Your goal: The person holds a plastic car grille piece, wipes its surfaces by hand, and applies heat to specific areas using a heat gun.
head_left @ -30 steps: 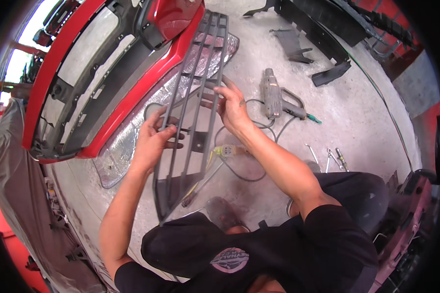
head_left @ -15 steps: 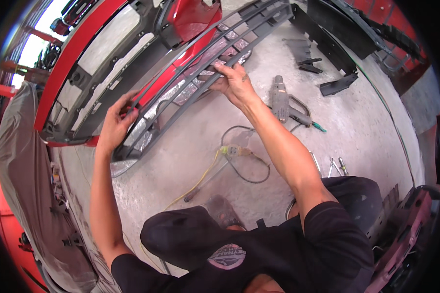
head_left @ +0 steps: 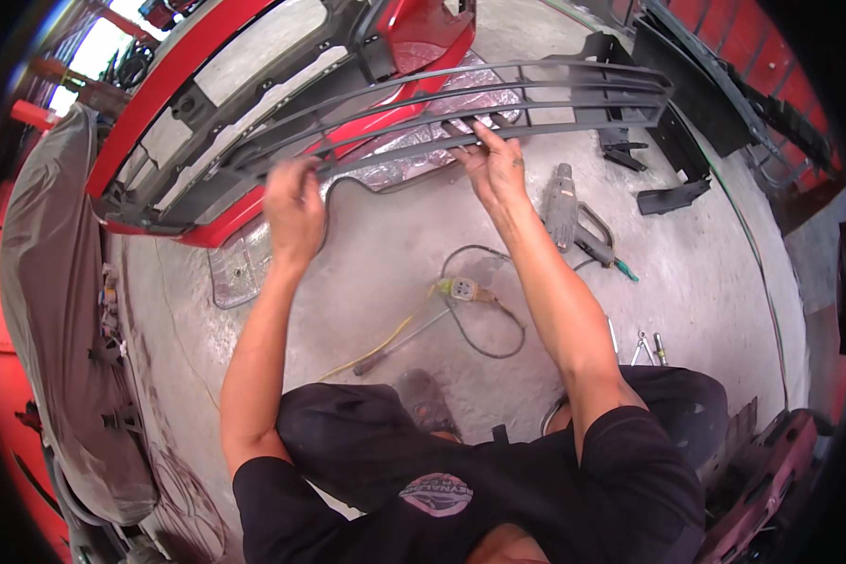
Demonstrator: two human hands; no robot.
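Right hand [head_left: 500, 171] is pinching the bumper grille [head_left: 526, 102] running roughly 9-to-3 o'clock ahead; left hand [head_left: 294, 211] is blurring, grip unclear

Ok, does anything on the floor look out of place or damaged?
Nothing plainly damaged or spilled shows. The dark cord does look untidy: it lies in a loose loop on the floor beside the outlet box, where a foot might catch it.

Got 2 hands [head_left: 498, 176], 1 grille [head_left: 555, 129], 1 red bmpr [head_left: 147, 101], 1 elec outlet [head_left: 462, 289].
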